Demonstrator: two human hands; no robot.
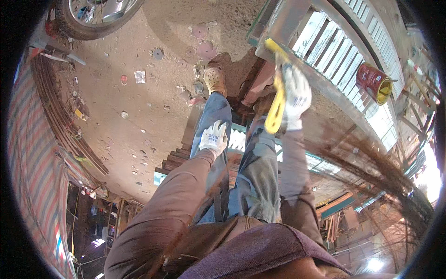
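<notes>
Yellow tool [277, 108] apparently in right hand [297, 93]

The right hand [297, 92] hides part of a blurred yellow tool [277, 108], perhaps a brush.

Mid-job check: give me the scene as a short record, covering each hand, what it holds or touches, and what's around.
Left hand: white-gloved left hand, resting on the blue-jeaned left leg
Right hand: white-gloved right hand, gripping a long yellow-handled tool
Tool head: near the grey frame; blurred, contact unclear
Right side: red cylindrical metal can, yellow inside, over white slatted panel
Upper left: black-tyred spoked wheel
</notes>
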